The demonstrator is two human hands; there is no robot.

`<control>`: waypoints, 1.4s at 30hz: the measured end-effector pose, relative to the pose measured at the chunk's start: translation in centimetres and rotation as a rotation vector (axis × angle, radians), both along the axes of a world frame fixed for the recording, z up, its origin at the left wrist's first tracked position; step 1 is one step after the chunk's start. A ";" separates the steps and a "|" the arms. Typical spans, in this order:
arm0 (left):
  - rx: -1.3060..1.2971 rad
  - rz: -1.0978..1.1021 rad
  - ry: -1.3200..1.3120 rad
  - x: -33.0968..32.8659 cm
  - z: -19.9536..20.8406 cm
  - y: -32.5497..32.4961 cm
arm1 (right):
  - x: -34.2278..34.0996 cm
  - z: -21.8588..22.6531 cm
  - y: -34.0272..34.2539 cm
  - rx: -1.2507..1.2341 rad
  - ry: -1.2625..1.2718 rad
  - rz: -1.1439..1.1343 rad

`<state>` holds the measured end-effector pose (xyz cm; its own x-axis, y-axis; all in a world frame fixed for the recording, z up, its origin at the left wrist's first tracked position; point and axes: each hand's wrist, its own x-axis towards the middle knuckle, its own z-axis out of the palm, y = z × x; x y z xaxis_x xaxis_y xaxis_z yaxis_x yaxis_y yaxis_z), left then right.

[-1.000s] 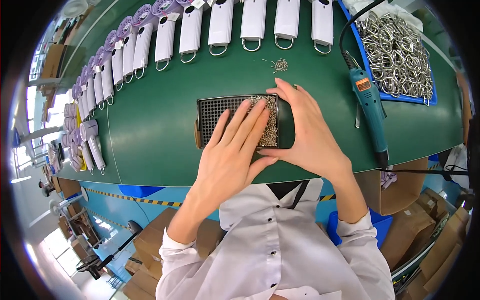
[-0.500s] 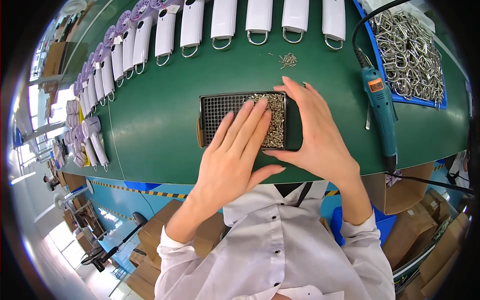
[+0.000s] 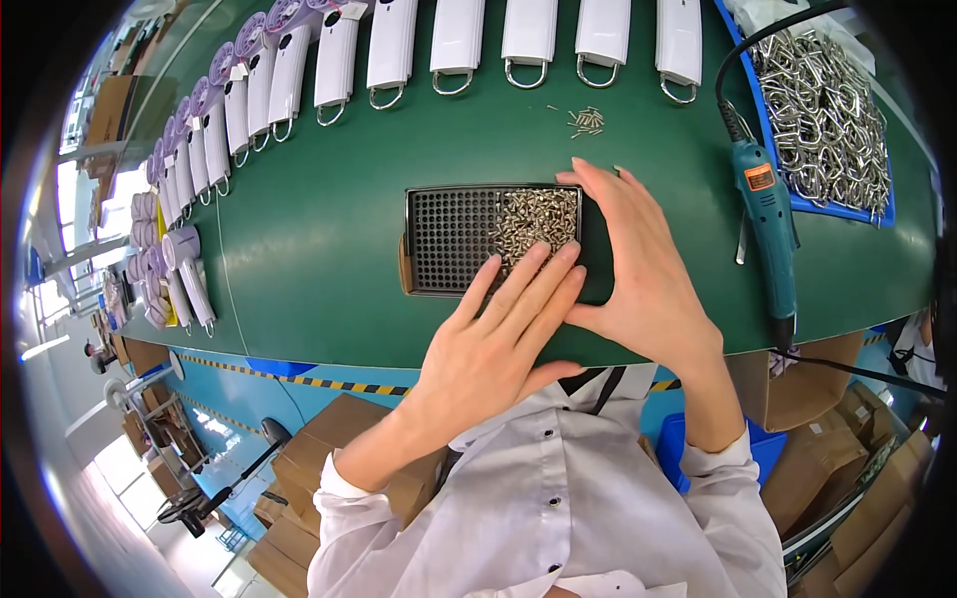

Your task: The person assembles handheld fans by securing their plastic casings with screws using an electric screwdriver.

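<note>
A black tray [image 3: 454, 239] with a grid of small holes lies on the green table, a heap of small metal screws [image 3: 538, 219] covering its right half. My left hand [image 3: 488, 349] is flat and open, its outstretched fingertips resting on the near part of the heap. Around the tray's right end curves my right hand [image 3: 643, 264], fingers at the far corner and thumb at the near one, gripping it. The thumb tip is partly hidden by my left hand. Beyond the tray lies a loose little pile of screws [image 3: 588, 122].
White cases with metal loops [image 3: 530, 45] line the far edge, several purple reels [image 3: 224, 62] behind those at left. At right, a teal electric screwdriver [image 3: 766, 224] with a black cord lies beside a blue bin [image 3: 847, 211] of metal carabiners [image 3: 822, 120].
My left hand has slid toward me and to the right across the screws, uncovering the tray's middle and the far part of the heap. My right hand keeps its place at the tray's end.
</note>
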<state>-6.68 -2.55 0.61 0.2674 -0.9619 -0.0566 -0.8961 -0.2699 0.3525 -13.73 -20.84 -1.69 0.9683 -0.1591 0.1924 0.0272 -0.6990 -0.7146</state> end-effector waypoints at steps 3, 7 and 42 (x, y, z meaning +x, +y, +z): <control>0.051 0.049 -0.042 0.9 0.4 0.1 | -0.1 -0.2 -0.2 0.009 -0.002 -0.018; 0.037 0.131 -0.053 2.4 0.7 1.1 | -0.1 0.0 0.1 0.025 0.006 -0.021; -0.201 0.020 -0.053 0.0 -1.9 0.8 | -0.8 1.2 1.4 -0.023 0.109 -0.044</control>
